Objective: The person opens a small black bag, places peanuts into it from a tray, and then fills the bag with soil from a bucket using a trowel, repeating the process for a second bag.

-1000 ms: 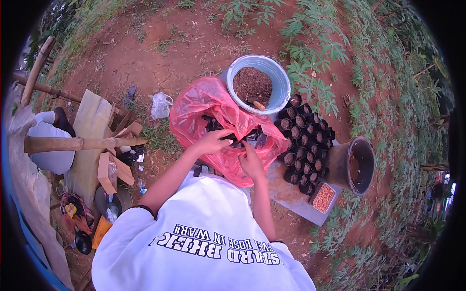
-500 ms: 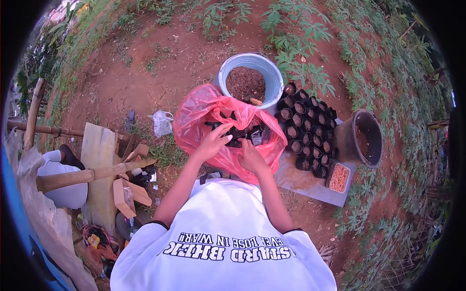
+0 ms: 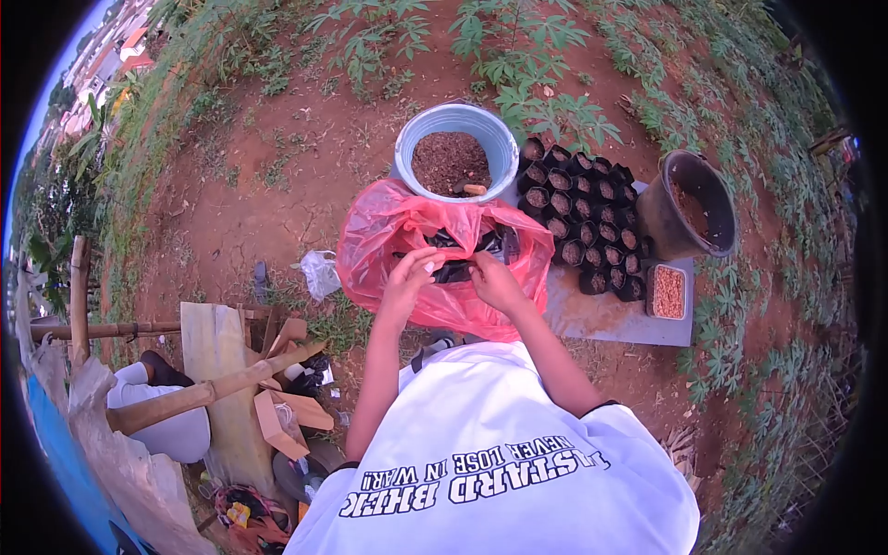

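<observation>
Your left hand (image 3: 407,280) and right hand (image 3: 499,283) are close together over the open, thin red plastic bag (image 3: 370,227). Your fingers are bent at the shiny black plastic (image 3: 453,272) in its mouth; I cannot tell how tightly they pinch it. The round pale blue bucket (image 3: 502,155) of brown soil (image 3: 446,161) is just beyond the bag. Small black soil-filled pouches (image 3: 583,209) stand to the right.

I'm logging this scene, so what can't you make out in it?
All in the head view:
- Bottom of the pink bag: hidden by black plastic inside.
- Whether the left hand and right hand pinch anything: fingertips too small.
- Bottom of the blue bucket: hidden by soil.
- Other person's head: hidden by the sheet.
</observation>
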Demonstrator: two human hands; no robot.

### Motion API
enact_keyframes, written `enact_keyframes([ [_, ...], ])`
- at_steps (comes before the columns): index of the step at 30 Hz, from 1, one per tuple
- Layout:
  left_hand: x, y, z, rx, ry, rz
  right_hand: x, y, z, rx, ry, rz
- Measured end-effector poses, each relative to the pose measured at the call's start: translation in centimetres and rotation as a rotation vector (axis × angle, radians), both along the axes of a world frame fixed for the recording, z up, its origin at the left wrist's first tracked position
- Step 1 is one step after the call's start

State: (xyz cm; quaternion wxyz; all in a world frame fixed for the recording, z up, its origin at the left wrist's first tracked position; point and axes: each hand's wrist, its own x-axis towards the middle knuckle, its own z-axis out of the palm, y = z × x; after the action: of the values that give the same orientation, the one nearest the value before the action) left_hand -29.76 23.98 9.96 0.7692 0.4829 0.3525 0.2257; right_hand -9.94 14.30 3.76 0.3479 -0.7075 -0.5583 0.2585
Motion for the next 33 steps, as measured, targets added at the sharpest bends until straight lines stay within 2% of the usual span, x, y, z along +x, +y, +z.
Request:
enact_keyframes([
  [2, 0.5, -0.1, -0.5, 0.004, -0.005, -0.005, 0.3, -0.4, 0.8, 0.038, 0.023, -0.02],
  [8, 1.8, -0.6, -2.4, 0.231, 0.012, -0.038, 0.7, -2.8, 4.3, 0.052, 0.04, -0.053],
  [13, 3.5, -2.4, -1.9, 0.354, 0.134, -0.166, 1.0, -5.4, 6.4, 0.089, 0.044, -0.06],
  [18, 5.4, -4.2, -0.3, 0.555, 0.283, -0.283, 1.1, -7.1, 8.8, 0.307, 0.057, -0.081],
  [20, 6.0, -4.6, 0.6, 0.629, 0.267, -0.312, 1.3, -7.5, 9.4, 0.327, 0.055, -0.093],
  [22, 6.7, -5.2, 1.8, 0.723, 0.264, -0.26, 1.7, -8.0, 9.8, 0.345, 0.051, -0.102],
  [28, 8.8, -5.5, 2.5, 0.782, 0.237, -0.188, 3.5, -9.8, 9.8, 0.378, -0.015, -0.145],
  [33, 10.9, -7.2, 3.2, 0.85, 0.328, -0.243, 4.9, -13.2, 9.3, 0.358, -0.082, -0.241],
])
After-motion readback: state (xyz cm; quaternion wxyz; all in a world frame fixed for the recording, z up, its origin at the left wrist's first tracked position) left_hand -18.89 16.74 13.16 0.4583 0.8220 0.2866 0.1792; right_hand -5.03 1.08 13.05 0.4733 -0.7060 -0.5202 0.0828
